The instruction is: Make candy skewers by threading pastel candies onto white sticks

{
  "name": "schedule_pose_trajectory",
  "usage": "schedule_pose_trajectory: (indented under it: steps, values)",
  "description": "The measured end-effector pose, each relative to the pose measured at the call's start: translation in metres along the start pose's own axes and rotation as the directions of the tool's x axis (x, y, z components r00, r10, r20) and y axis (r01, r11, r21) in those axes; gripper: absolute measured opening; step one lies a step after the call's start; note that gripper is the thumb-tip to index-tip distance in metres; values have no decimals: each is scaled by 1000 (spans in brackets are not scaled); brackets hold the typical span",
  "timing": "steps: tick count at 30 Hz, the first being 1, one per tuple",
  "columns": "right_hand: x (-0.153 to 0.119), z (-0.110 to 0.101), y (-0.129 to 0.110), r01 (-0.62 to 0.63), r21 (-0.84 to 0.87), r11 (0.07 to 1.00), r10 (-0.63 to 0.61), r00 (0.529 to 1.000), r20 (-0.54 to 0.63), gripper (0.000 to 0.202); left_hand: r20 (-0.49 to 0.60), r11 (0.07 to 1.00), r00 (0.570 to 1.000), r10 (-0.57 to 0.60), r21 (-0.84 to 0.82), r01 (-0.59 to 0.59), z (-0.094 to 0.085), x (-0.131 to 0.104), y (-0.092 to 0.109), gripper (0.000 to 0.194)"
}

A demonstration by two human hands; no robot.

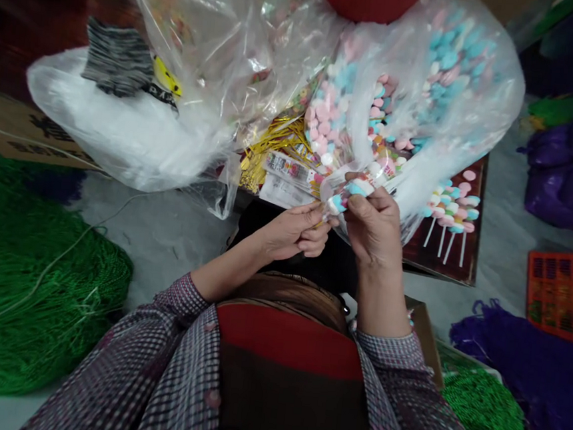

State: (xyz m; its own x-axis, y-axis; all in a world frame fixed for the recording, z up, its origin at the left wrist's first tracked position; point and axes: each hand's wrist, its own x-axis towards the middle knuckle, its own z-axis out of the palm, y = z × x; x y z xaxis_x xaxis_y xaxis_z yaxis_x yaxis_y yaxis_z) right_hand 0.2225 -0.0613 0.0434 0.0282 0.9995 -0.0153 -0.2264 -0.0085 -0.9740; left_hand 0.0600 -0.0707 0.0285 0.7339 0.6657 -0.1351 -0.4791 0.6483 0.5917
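Both of my hands are closed on a candy lollipop (pixel 338 205) made of blue, white and pink pieces, with what looks like a clear plastic wrapper around it. My left hand (pixel 306 231) pinches it at the lower left end, where the stick would be; the fingers hide that part. At the upper right end, my right hand (pixel 374 224) grips it between thumb and fingers. Just beyond the hands lie gold twist ties (pixel 275 140) and printed clear wrappers (pixel 290 168). A large clear bag of pink, blue and white candies (pixel 445 55) bulges behind my right hand.
Finished-looking candy lollipops with white sticks (pixel 452 206) lie on the dark table (pixel 466 257) at right. A bag of white sleeves (pixel 123 130), topped by a grey knitted piece (pixel 118 58), is at left. Green stringy bundles (pixel 34 286), purple bundles (pixel 528 377) and an orange crate (pixel 563 293) stand around.
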Motion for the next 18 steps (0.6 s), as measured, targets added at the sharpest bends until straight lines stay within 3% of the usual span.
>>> schedule_pose_trajectory:
  steps: [3, 5, 6, 8, 10, 11, 13, 15, 18]
  values:
    - [8, 9, 10, 6, -3, 1000, -7, 997, -82, 30, -62, 996, 996, 65, 67, -61, -2, 3, 1, 30]
    - [12, 17, 15, 4, -25, 1000, -6, 994, -108, 31, -126, 945, 978, 163, 306, -118, -7, 4, 2, 28]
    - [13, 20, 18, 3, -38, 999, -8, 993, -120, 33, -164, 867, 957, 240, 479, -135, -11, 4, 3, 27]
    - [14, 26, 22, 5, -55, 998, -13, 989, -148, 35, -205, 612, 889, 410, 784, -102, -20, 5, 4, 27]
    - [14, 29, 24, 2, -77, 997, -14, 987, -162, 33, -198, 427, 833, 517, 903, -51, -29, 5, 4, 32]
    - [14, 28, 24, -5, -97, 995, -10, 989, -150, 31, -201, 435, 825, 528, 898, -59, -33, 5, 4, 35]
    - [16, 24, 22, -16, -153, 988, 3, 996, -84, 32, -241, 621, 832, 500, 770, -150, -40, 5, 5, 41]
    - [21, 18, 15, -20, -207, 978, 16, 1000, -22, 39, -304, 799, 813, 496, 527, -291, -45, 2, 11, 44]
    - [32, 15, -1, -19, -257, 966, 10, 999, -35, 32, -427, 815, 695, 579, 321, -482, -51, -5, 29, 39]
